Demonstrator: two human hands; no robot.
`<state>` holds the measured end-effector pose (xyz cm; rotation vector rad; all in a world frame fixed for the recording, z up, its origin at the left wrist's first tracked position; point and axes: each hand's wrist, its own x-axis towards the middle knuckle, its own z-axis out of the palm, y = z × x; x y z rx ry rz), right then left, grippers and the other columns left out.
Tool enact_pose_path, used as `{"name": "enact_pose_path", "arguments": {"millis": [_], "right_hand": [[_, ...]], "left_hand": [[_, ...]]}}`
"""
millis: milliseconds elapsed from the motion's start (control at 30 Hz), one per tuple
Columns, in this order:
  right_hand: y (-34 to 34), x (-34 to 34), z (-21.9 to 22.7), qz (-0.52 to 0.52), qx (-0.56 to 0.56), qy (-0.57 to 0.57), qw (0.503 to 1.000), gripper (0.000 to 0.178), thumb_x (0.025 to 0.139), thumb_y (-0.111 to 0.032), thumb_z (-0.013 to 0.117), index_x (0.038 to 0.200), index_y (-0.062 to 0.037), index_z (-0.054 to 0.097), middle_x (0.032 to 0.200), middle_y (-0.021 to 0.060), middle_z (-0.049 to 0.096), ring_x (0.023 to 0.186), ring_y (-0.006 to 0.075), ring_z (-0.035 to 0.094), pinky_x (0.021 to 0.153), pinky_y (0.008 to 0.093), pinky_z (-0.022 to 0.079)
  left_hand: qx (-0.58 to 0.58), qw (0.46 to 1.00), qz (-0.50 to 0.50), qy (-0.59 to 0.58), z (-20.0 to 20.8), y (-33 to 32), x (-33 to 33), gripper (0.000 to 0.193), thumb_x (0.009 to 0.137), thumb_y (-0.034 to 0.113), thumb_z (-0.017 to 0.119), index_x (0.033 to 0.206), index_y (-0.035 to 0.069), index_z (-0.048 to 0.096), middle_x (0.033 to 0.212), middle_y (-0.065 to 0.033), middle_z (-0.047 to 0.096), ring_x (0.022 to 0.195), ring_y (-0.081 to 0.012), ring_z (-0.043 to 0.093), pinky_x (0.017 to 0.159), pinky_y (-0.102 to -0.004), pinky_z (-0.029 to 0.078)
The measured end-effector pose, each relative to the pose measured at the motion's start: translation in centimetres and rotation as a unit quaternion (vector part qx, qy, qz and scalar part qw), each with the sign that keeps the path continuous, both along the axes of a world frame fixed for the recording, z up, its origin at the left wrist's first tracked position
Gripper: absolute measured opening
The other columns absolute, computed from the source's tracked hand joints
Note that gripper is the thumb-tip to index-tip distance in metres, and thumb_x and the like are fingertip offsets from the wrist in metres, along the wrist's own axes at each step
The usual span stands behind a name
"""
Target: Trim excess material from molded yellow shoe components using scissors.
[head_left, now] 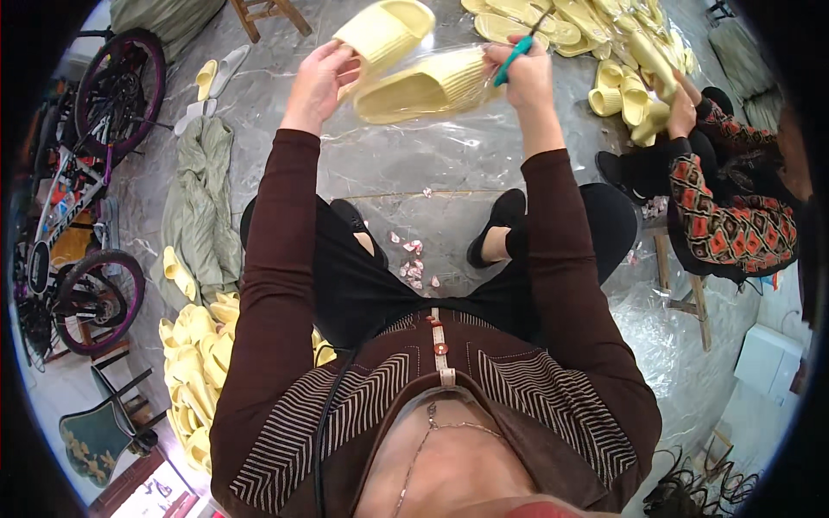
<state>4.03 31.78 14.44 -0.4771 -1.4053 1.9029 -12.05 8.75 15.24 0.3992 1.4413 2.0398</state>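
Hands apart. Left hand [318, 79] grips one yellow slipper [389, 33]; right hand [528, 76] holds teal-handled scissors [514, 62] beside plastic-covered second slipper [397, 93]. Both slippers are above the floor [414, 164]. Keep scissor tips pointed away from them.

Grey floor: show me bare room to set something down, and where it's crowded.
Bare floor lies between the held slippers and black shoes, bar a stray scrap, and between the olive cloth and left sleeve. Crowded: the slipper pile at upper right, the slipper heap at lower left, and the scraps between the shoes.
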Motion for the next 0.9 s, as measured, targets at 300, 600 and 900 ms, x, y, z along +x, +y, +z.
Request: {"name": "enact_pose_path", "arguments": {"millis": [300, 600, 900], "right_hand": [[4.3, 0.5, -4.3, 0.014, -0.298, 0.017, 0.954, 0.017, 0.071, 0.010, 0.053, 0.087, 0.0051, 0.050, 0.077, 0.0153, 0.057, 0.065, 0.0240, 0.057, 0.054, 0.0350, 0.048], [2.6, 0.6, -6.9, 0.083, -0.473, 0.056, 0.875, 0.012, 0.070, 0.011, 0.051, 0.077, 0.0009, 0.049, 0.074, 0.0125, 0.056, 0.062, 0.0243, 0.056, 0.056, 0.0347, 0.048], [-2.0, 4.6, -8.8, -0.166, 0.214, -0.261, 0.927, 0.021, 0.071, 0.000, 0.059, 0.090, 0.0014, 0.049, 0.082, 0.0119, 0.063, 0.070, 0.0237, 0.060, 0.063, 0.0315, 0.048]], "left_hand": [[-0.307, 0.939, -0.039, 0.150, -1.9, 0.5, 2.9, 0.063, 0.080, 0.035, 0.059, 0.123, -0.004, 0.035, 0.113, -0.0177, 0.049, 0.091, -0.0240, 0.054, 0.078, -0.0333, 0.045], [-0.239, 0.969, 0.052, -0.031, -6.5, 1.4, 4.9, 0.056, 0.080, 0.030, 0.056, 0.121, 0.002, 0.030, 0.109, -0.0167, 0.047, 0.079, -0.0276, 0.057, 0.054, -0.0389, 0.052], [-0.259, 0.963, 0.063, 0.037, -8.0, 1.9, 4.4, 0.033, 0.075, 0.010, 0.045, 0.105, -0.001, 0.045, 0.086, -0.0124, 0.055, 0.066, -0.0218, 0.057, 0.048, -0.0364, 0.048]]}}
